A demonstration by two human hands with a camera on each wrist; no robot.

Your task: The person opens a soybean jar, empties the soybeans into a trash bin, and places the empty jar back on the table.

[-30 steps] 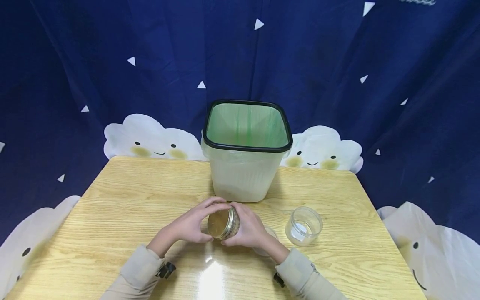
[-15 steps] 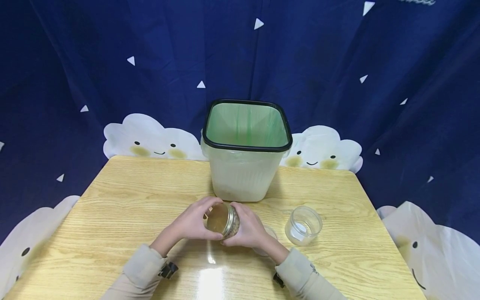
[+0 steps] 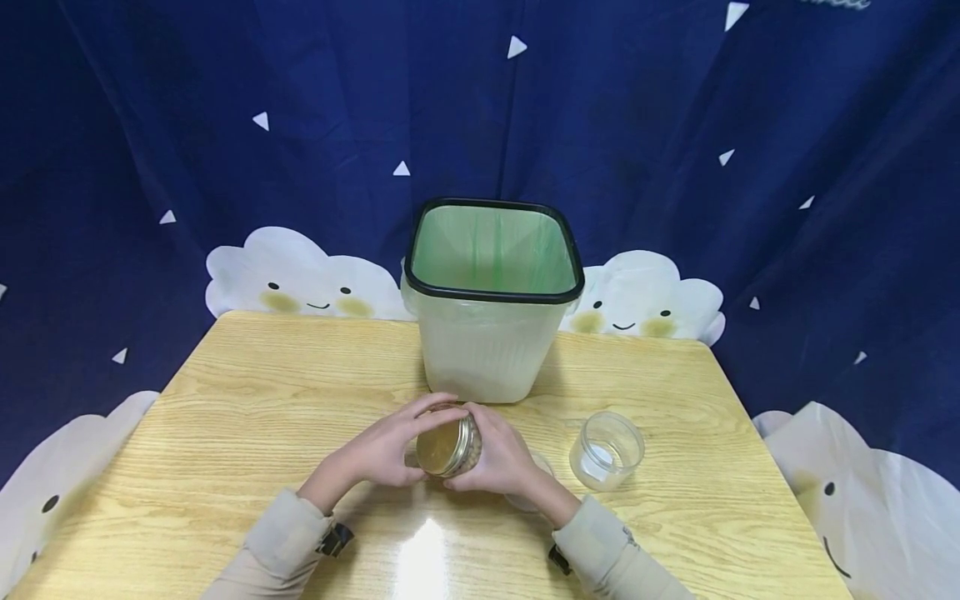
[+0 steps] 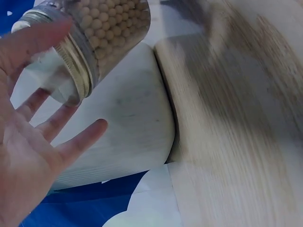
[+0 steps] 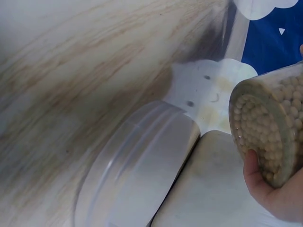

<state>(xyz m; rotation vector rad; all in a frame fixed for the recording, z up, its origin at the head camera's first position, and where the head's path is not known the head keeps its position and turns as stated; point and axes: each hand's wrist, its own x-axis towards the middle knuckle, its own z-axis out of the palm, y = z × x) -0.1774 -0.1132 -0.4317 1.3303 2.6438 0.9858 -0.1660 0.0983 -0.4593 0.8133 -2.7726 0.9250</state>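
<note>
In the head view, both hands hold a clear jar of beige balls (image 3: pixel 471 450) tilted above the table, in front of the bin. Its gold screw lid (image 3: pixel 437 447) faces left. My left hand (image 3: pixel 386 446) spans this lid, thumb at its lower edge and fingers over the top edge. In the left wrist view, a digit crosses the gold rim (image 4: pixel 75 61) and other fingers (image 4: pixel 78 142) spread below it. My right hand (image 3: pixel 498 458) grips the jar body from the right. The right wrist view shows a fingertip against the jar's base (image 5: pixel 258 137).
A bin (image 3: pixel 487 354) with a black rim and green inside stands at the table's back. An open clear container (image 3: pixel 607 454) with something white at its bottom stands to the right. A clear round piece (image 3: pixel 542 467) lies partly behind my right wrist. Table (image 3: pixel 285 400) is wood-patterned.
My left hand turned about the lid half a second ago, its thumb coming forward, and has since turned back to its earlier position. The right hand and jar stay nearly still.
</note>
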